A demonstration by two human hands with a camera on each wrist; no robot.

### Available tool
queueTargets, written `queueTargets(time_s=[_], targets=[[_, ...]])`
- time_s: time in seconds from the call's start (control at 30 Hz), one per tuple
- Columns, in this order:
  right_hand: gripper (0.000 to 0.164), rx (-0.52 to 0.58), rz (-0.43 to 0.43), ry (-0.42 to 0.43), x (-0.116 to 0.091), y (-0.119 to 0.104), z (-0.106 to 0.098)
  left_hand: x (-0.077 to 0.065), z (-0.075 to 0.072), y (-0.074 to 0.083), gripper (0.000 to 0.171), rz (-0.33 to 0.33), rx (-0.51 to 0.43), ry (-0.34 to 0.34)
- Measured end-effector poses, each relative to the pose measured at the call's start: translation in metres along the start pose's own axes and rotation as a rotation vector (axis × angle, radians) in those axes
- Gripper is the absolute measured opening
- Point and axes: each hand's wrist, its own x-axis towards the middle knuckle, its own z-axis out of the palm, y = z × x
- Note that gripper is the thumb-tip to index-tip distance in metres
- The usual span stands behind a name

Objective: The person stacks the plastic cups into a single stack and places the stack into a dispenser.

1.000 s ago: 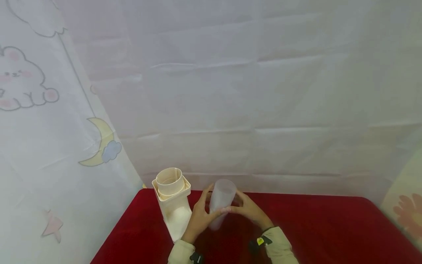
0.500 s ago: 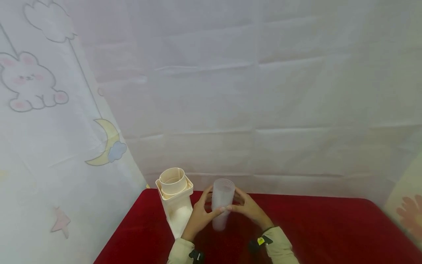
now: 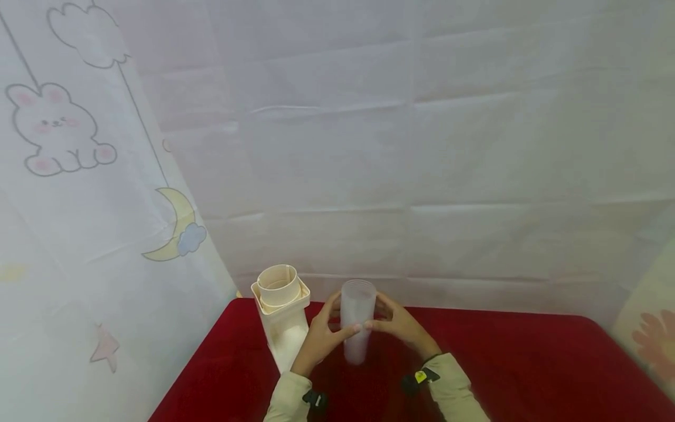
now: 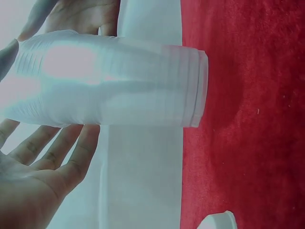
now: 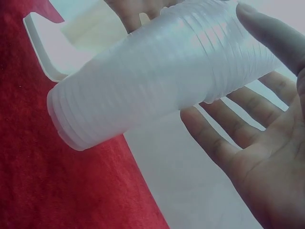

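A stack of nested translucent plastic cups [image 3: 358, 308] stands nearly upright between my two hands, held above the red cloth. My left hand [image 3: 318, 339] grips its left side, with the thumb across the front. From the right, my right hand [image 3: 405, 328] holds it in the same way, the two thumbs almost meeting. The left wrist view shows the ridged side of the cup stack [image 4: 133, 86] lying across the left fingers [image 4: 76, 152]. In the right wrist view, several rims show along the cup stack [image 5: 138, 81], and the right fingers [image 5: 228, 124] support it.
Just left of my left hand stands a cream plastic holder [image 3: 285, 334] with a round collar [image 3: 278, 287] on top. A red cloth [image 3: 501, 363] covers the table. Behind it hangs a pale wall sheet [image 3: 411, 176], with cartoon prints on the left.
The cup stack has gone from leaning to nearly upright, still between both hands. The head view has shifted slightly, so the holder appears a little further right.
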Motion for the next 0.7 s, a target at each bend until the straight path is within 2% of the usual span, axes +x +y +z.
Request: queueTargets(time_s=[0.03,0.1,0.13,0.23,0.37,0.7], targets=[[0.071,-0.007,0.003,0.042,0.003,0.011,0.0,0.0,0.0,0.001,0.077,0.006,-0.007,0.002],[0.074,-0.032,0.044,0.067,0.005,0.024,-0.002,0.001,0.001,0.003,0.078,0.011,-0.023,0.004],[0.074,-0.027,0.036,0.087,0.006,0.033,-0.004,0.001,0.001,0.004,0.078,0.016,-0.031,0.004],[0.075,-0.024,0.028,0.064,0.007,0.047,-0.01,0.0,0.0,0.007,0.078,0.015,-0.044,-0.006],[0.075,-0.033,0.013,0.036,0.006,0.047,-0.013,-0.001,-0.002,0.01,0.078,0.003,-0.056,-0.021],[0.075,-0.096,0.018,0.083,0.005,0.031,-0.009,-0.003,-0.006,0.022,0.078,0.0,-0.069,-0.038]])
